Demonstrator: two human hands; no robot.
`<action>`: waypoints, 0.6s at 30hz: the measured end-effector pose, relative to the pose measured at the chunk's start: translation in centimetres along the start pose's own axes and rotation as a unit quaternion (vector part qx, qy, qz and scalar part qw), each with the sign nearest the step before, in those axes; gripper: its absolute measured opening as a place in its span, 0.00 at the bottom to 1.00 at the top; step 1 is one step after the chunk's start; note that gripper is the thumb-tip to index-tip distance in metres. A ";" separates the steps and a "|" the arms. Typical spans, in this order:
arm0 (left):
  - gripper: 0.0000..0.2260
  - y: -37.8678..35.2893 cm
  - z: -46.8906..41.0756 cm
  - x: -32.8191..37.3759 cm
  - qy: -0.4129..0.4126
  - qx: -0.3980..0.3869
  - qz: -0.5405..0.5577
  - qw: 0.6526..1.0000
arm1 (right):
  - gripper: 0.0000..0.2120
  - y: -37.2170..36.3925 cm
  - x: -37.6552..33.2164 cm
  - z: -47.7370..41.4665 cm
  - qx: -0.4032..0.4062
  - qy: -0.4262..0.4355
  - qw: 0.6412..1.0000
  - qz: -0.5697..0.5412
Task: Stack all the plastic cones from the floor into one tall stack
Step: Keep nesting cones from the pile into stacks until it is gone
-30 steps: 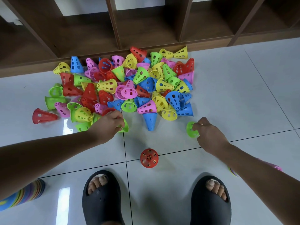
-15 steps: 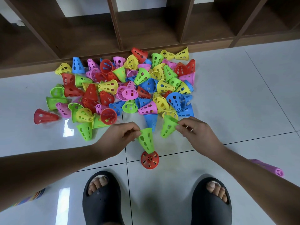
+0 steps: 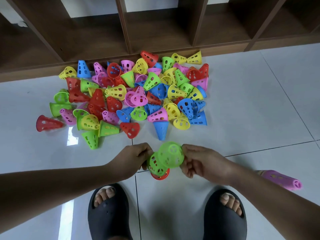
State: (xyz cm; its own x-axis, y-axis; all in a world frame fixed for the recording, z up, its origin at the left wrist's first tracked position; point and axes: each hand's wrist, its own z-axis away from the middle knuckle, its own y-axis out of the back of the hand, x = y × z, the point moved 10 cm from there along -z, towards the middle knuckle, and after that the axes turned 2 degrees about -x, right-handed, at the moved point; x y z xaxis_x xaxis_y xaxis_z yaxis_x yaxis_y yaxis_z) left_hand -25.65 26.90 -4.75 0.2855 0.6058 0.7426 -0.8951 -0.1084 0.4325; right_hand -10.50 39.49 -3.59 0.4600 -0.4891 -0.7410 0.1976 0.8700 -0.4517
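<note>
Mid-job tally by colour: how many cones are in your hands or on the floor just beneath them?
Green perforated plastic cones: 2 (one in the left hand, one in the right hand)
Red perforated plastic cone on the floor: 1
Total: 3

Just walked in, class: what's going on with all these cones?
A person stands before a pile of loose cones on the tiled floor. The left grip holds a green cone; the right grip holds a second green cone right beside it, both above a red cone on the floor. Most cones are not yet stacked.
</note>
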 end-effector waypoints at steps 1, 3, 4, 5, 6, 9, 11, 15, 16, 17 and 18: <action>0.11 -0.4 0.1 -0.4 0.009 -0.009 -0.007 1.000 | 0.13 -0.5 0.9 -0.1 -0.016 -0.017 1.000 0.008; 0.11 -1.3 0.3 -1.0 0.020 -0.028 -0.010 0.999 | 0.13 -1.1 2.3 -0.4 -0.029 -0.044 0.998 0.022; 0.11 -1.6 0.4 -1.3 0.025 -0.035 -0.011 0.999 | 0.13 -1.3 2.9 -0.5 -0.032 -0.054 0.998 0.022; 0.11 -1.8 0.5 -1.7 0.030 -0.038 -0.014 0.999 | 0.13 -1.5 3.4 -0.7 -0.035 -0.062 0.997 0.019; 0.10 -2.0 0.4 -2.1 0.037 -0.037 -0.015 0.999 | 0.14 -1.8 3.8 -0.8 -0.040 -0.067 0.997 0.015; 0.10 -2.2 0.2 -3.1 0.068 -0.030 0.019 0.997 | 0.15 -2.0 4.6 -1.1 -0.048 -0.079 0.996 0.006; 0.10 -2.4 -0.1 -3.5 0.084 -0.030 0.044 0.995 | 0.15 -1.8 4.9 -1.4 -0.044 -0.085 0.995 0.041; 0.07 -2.1 -0.8 -4.3 0.101 -0.029 0.051 0.993 | 0.14 -0.6 5.7 -2.2 0.005 -0.092 0.990 0.108; 0.06 -1.8 -1.1 -4.6 0.105 -0.026 0.050 0.993 | 0.14 -0.1 5.7 -2.4 0.031 -0.093 0.988 0.115; 0.05 -1.4 -1.3 -4.9 0.107 -0.020 0.047 0.993 | 0.12 0.7 5.7 -2.6 0.063 -0.095 0.986 0.124; 0.05 -0.8 -1.6 -5.2 0.107 -0.009 0.043 0.993 | 0.11 1.6 5.6 -2.8 0.096 -0.096 0.982 0.130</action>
State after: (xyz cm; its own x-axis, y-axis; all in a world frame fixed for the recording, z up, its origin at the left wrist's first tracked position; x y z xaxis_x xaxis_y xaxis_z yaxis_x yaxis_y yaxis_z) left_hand -27.00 25.08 -9.75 0.1292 0.7493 0.6495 -0.9196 -0.1545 0.3611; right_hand -10.04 38.02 -9.85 0.6676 -0.2443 -0.7033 0.2025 0.9686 -0.1442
